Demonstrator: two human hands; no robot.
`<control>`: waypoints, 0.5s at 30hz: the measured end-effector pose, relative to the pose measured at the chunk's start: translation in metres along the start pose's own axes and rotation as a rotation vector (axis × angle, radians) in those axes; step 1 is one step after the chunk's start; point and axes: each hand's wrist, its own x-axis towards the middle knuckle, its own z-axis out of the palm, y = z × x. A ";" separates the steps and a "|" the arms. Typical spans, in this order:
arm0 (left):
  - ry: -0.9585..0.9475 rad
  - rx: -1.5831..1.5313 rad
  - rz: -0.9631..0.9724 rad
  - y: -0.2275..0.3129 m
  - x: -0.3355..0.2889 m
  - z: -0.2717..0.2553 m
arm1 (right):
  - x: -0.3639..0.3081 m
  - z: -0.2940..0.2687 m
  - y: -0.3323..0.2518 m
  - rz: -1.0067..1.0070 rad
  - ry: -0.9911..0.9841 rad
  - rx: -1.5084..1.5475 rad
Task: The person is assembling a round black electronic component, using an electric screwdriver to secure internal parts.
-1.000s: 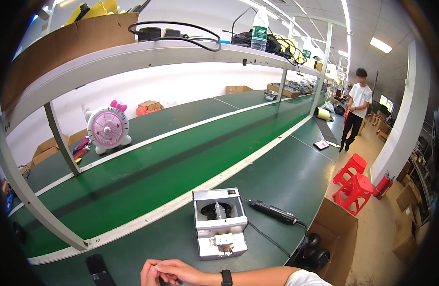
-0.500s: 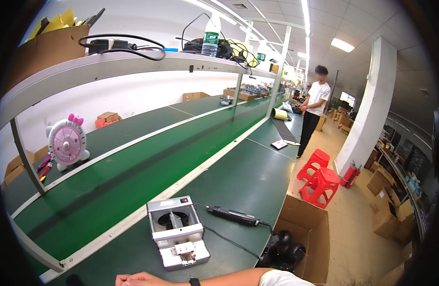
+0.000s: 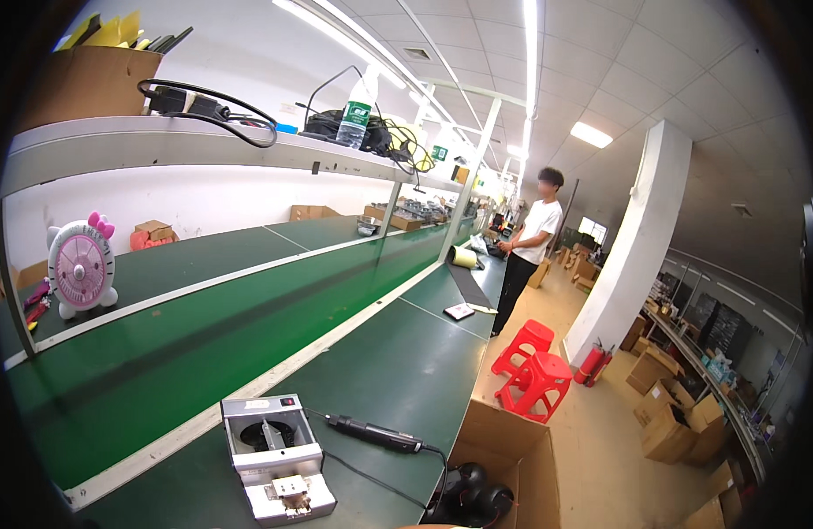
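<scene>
Neither my left hand nor my right hand shows now; only a thin sliver of what looks like my arm touches the lower edge. On the green tabletop nearest me sits a small silver-and-white machine [image 3: 279,463] with a round black opening and a metal block on its front. A black electric screwdriver [image 3: 373,434] lies to its right, with its thin bit pointing at the machine. Its cable runs over the table's right edge. What my hands hold, if anything, is out of sight.
A cardboard box [image 3: 534,480] with black round parts [image 3: 477,495] stands against the table's right side. Beyond it are red stools [image 3: 537,383]. A person [image 3: 532,238] stands farther along the bench. A pink-and-white fan [image 3: 80,269] is at left, below a shelf [image 3: 221,152].
My view has turned right and up, so the scene sits farther left and lower. My right forearm and a hand, seen at the lower edge before, have dropped out of view.
</scene>
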 end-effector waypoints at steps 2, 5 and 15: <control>-0.001 0.035 0.004 0.002 -0.001 0.002 | 0.006 0.001 -0.001 0.022 0.043 0.018; -0.019 0.013 -0.009 -0.002 0.000 -0.003 | 0.009 -0.003 -0.005 0.053 0.012 0.023; -0.312 0.790 0.773 -0.019 0.020 -0.025 | 0.016 -0.022 0.035 0.104 0.061 -0.011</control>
